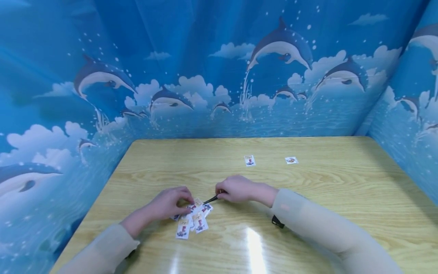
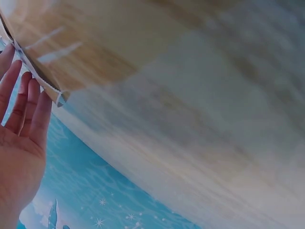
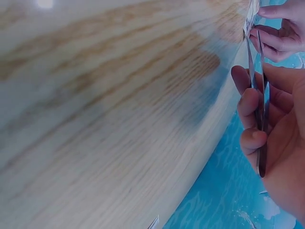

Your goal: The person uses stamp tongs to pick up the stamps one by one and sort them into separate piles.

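Note:
Several small white cards with coloured pictures lie in a loose, overlapping card pile (image 1: 200, 223) on the wooden table. My left hand (image 1: 167, 203) rests at the pile's left side, its fingertips and thumb touching the cards. In the left wrist view the fingers of that left hand (image 2: 21, 138) extend fairly straight to the cards' edge. My right hand (image 1: 236, 189) grips dark metal tweezers (image 1: 211, 199), their tips pointing left at the top of the pile. The right wrist view has the tweezers (image 3: 261, 138) with slightly parted tips, held between thumb and curled fingers.
Two single cards lie apart toward the table's back: an upright card (image 1: 249, 160) and a sideways card (image 1: 291, 160). A blue dolphin-print curtain (image 1: 205, 76) hangs behind and beside the wooden table (image 1: 308, 182). Light glares off the tabletop near the front.

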Demonstrator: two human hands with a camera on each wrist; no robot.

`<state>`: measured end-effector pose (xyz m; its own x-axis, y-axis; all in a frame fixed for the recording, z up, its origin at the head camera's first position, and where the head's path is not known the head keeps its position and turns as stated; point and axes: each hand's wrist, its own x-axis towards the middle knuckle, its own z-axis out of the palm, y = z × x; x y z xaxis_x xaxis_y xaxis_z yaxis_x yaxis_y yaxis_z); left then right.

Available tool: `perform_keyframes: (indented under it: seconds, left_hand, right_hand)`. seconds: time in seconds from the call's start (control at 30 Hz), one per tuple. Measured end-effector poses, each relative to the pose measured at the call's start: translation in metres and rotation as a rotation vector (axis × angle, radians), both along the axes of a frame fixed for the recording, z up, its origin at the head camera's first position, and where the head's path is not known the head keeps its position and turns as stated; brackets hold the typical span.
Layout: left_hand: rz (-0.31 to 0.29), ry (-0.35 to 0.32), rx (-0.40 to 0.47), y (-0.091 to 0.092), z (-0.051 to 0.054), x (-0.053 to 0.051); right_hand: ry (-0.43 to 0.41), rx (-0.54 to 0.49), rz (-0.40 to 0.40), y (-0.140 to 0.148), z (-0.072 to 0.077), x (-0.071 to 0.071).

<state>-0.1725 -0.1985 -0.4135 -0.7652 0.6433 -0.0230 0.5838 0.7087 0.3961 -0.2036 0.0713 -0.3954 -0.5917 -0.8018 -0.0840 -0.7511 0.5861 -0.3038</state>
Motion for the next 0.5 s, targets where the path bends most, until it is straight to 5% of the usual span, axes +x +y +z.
perform_keyframes:
  seconds: [0.5]
  left_hand:
    - [-0.019,0.032,0.005,0.0,0.0003,0.0016]
  right_hand:
    - [-0.072,0.002,-0.016,-0.0007,0.0051,0.0017]
